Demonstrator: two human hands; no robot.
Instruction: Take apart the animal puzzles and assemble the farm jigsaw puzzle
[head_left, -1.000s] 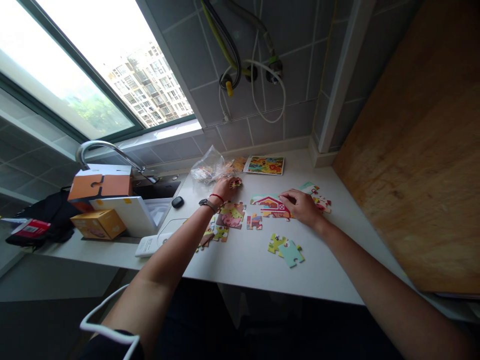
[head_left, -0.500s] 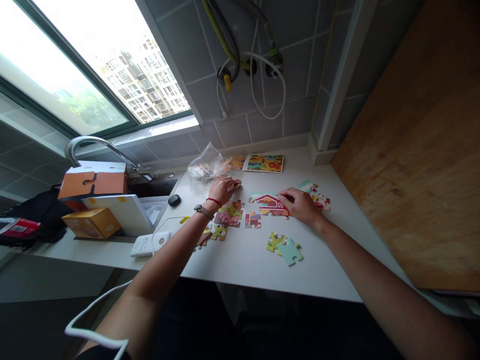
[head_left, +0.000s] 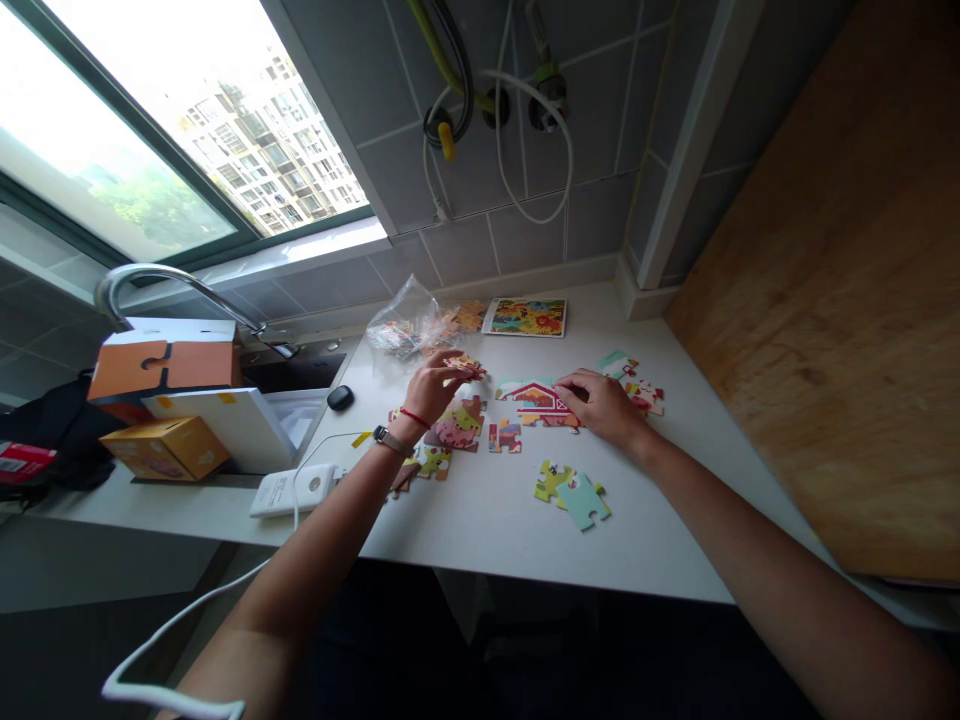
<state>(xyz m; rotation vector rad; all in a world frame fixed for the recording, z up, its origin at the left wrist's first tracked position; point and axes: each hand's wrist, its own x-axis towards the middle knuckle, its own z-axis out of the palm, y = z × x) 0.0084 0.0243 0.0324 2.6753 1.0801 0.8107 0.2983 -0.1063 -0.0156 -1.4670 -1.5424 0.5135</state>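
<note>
My left hand [head_left: 433, 388] is closed on a small stack of jigsaw pieces [head_left: 466, 366], held above a pink-and-green joined patch of puzzle [head_left: 457, 425]. My right hand [head_left: 600, 402] has its fingers pinched at the right end of a partly joined puzzle showing a red barn [head_left: 540, 400]; the fingertips hide the piece under them. A purple-and-orange puzzle piece [head_left: 505, 436] lies just below the barn. Closer to the front edge, a pale green piece [head_left: 583, 502] overlaps a yellow-green one [head_left: 553, 480].
More pieces [head_left: 645, 396] lie right of my right hand. Behind are a clear plastic bag [head_left: 405, 325] of pieces and a picture card [head_left: 525, 317]. Boxes [head_left: 165, 447], a white power bank-like device [head_left: 294, 491] with a cable, and a black case [head_left: 340, 398] stand left.
My left hand has lifted and turned slightly, showing the faces of the pieces it holds. My right hand stays at the barn puzzle. The whole view has shifted a little.
</note>
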